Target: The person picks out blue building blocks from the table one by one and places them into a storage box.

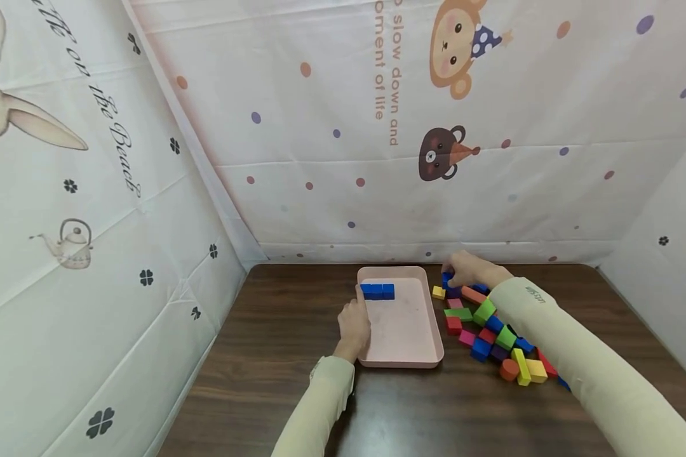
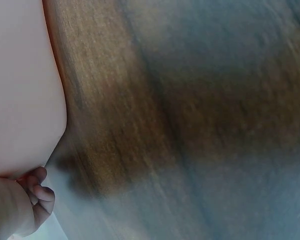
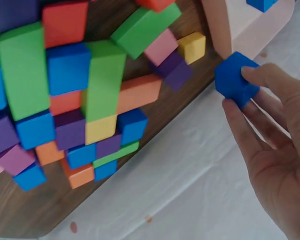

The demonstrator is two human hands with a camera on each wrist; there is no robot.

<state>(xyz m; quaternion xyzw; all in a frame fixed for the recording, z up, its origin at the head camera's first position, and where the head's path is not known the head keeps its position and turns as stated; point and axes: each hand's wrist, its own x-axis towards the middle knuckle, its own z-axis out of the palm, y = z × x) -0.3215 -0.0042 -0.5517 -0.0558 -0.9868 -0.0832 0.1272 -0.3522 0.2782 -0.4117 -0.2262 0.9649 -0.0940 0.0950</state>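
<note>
- Head: wooden-looking blue cubes point(image 1: 377, 292) line up at eleven o'clock inside the shallow pink tray point(image 1: 403, 339); the left hand point(image 1: 354, 324), grasping nothing, points beside them; a nudge might skew them.
- Left wrist: its fingers point(image 2: 44, 194) curl loosely, eight o'clock.
- Right wrist: the right hand point(image 3: 280, 145) pinches another blue cube point(image 3: 231, 79), two o'clock; slack fingertips could drop it.

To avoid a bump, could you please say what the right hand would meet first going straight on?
The right hand, pinching a blue block, would likely meet the pink tray, though depth is unclear.
</note>
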